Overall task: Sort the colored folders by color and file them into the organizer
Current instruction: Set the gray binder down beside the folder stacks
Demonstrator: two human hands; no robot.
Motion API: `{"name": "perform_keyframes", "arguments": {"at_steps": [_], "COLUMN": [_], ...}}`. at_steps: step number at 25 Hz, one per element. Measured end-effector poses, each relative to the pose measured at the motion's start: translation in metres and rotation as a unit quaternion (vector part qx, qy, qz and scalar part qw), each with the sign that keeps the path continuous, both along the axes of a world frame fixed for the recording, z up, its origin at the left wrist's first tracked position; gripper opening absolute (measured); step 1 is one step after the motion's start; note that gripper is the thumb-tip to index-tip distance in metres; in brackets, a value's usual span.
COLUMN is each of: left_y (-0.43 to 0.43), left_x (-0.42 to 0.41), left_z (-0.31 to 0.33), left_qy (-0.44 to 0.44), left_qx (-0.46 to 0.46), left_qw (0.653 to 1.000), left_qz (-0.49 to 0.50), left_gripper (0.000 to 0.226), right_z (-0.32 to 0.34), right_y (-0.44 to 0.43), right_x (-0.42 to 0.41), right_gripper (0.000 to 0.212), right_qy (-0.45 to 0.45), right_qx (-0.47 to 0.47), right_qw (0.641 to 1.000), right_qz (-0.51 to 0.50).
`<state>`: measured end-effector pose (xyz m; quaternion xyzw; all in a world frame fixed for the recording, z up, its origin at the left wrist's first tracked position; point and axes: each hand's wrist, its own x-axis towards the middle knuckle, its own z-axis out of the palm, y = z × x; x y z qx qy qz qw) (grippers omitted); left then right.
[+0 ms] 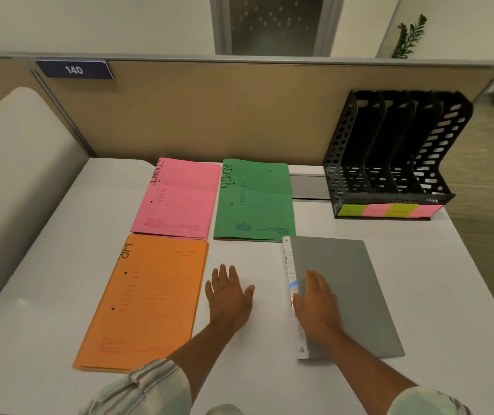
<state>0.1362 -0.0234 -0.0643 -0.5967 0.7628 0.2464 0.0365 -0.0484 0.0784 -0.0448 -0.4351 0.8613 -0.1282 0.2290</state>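
Observation:
Several folders lie flat on the white desk (269, 369). A pink folder (177, 199) marked FINANCE sits at the back, with a green folder (253, 202) marked ADMIN to its right. An orange folder (147, 301) marked HR lies in front of the pink one. A grey folder (356, 289) with a white spine lies at the right. My right hand (314, 301) rests flat on the grey folder's left part. My left hand (229, 292) lies flat on the bare desk between the orange and grey folders. The black organizer (395, 157) stands at the back right, its slots holding nothing.
Pink and yellow-green sticky labels (389, 210) run along the organizer's front. A tan partition (210, 115) with a "140" plate closes the desk's back. A cable slot (308, 187) sits beside the green folder. A beige chair back (15, 175) stands at the left.

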Motion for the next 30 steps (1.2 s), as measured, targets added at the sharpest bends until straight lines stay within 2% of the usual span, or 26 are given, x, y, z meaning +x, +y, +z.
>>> {"name": "perform_keyframes", "arguments": {"at_steps": [9, 15, 18, 22, 25, 30], "left_y": [0.04, 0.057, 0.063, 0.07, 0.072, 0.073], "left_x": [-0.077, -0.1, -0.107, -0.111, -0.108, -0.096], "left_z": [-0.007, -0.01, -0.013, -0.013, -0.016, -0.012], "left_qy": [0.066, 0.122, 0.199, 0.223, 0.237, 0.253], "left_qx": [0.09, 0.128, 0.161, 0.177, 0.196, 0.213], "left_qw": [0.994, 0.982, 0.962, 0.95, 0.934, 0.907], "left_qz": [0.012, 0.064, 0.093, 0.128, 0.183, 0.262], "left_gripper": [0.078, 0.051, 0.033, 0.032, 0.035, 0.028], "right_z": [-0.014, -0.026, -0.031, -0.034, -0.039, -0.052], "right_y": [0.064, 0.086, 0.089, 0.087, 0.089, 0.098], "right_x": [-0.096, -0.125, -0.131, -0.141, -0.147, -0.144], "right_gripper": [0.07, 0.066, 0.057, 0.056, 0.053, 0.032], "right_qy": [0.006, -0.052, -0.035, -0.05, -0.096, -0.179], "right_qx": [0.091, 0.119, 0.136, 0.122, 0.103, 0.013], "right_qw": [0.985, 0.969, 0.972, 0.969, 0.96, 0.947], "right_qz": [-0.147, -0.208, -0.189, -0.209, -0.242, -0.265]}}
